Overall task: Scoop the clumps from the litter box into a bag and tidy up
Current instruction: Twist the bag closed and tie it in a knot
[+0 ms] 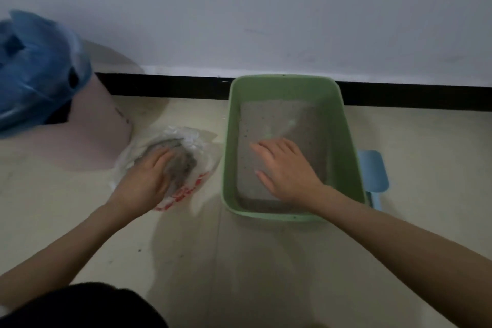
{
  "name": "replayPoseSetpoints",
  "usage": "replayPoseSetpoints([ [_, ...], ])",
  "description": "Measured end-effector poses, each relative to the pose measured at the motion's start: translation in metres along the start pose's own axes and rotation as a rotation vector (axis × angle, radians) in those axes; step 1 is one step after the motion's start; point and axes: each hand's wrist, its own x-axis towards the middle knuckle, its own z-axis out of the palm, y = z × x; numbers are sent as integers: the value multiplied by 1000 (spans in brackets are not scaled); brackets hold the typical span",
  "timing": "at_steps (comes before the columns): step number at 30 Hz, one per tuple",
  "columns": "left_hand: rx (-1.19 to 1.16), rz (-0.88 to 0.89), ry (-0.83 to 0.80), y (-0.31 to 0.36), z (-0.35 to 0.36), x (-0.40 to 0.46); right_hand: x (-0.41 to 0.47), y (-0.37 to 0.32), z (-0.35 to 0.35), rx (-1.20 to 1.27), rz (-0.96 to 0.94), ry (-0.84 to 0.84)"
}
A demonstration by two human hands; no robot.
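A green litter box (351, 141) stands on the floor by the wall, with flat grey litter (269, 120) inside. My right hand (285, 168) hovers palm down over the litter with straight fingers, holding nothing. Left of the box lies a clear plastic bag (197, 181) with red print and grey clumps (186, 168) inside. My left hand (149, 178) rests on top of the bag, fingers spread over the clumps. A light blue scoop (374, 170) lies on the floor against the right side of the box.
A pink bin (93, 138) with a blue liner bag (37, 69) stands at the far left. A black baseboard (173, 85) runs along the white wall behind. Beige floor (239, 261) stretches in front of the box. Dark clothing (87, 306) fills the bottom left.
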Motion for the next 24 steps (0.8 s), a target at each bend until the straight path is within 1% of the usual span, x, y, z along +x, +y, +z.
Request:
replayPoseSetpoints([
  [3,-115,-206,133,-28,-5,-1,39,-35,2,-31,-115,-60],
  [5,-127,-306,135,-47,-1,-3,65,-57,6,-62,-163,-80],
  [8,-122,-361,90,-80,11,-13,106,-86,17,-105,-143,-167],
  [10,-146,-385,76,-95,17,-19,130,-98,28,-87,-15,-262],
  [12,-223,-423,49,-102,21,-23,149,-106,41,-11,151,-333],
  [15,-491,-529,4,-102,24,-21,164,-115,58,237,436,-361],
  [17,-609,-624,-24,-98,24,-17,167,-119,67,366,587,-360],
  [19,-653,-701,-65,-94,21,-16,168,-121,73,350,624,-356],
  [21,-648,-762,-117,-92,16,-19,169,-122,72,315,610,-317],
  [24,-641,-783,-192,-96,11,-26,170,-118,63,344,572,-297],
])
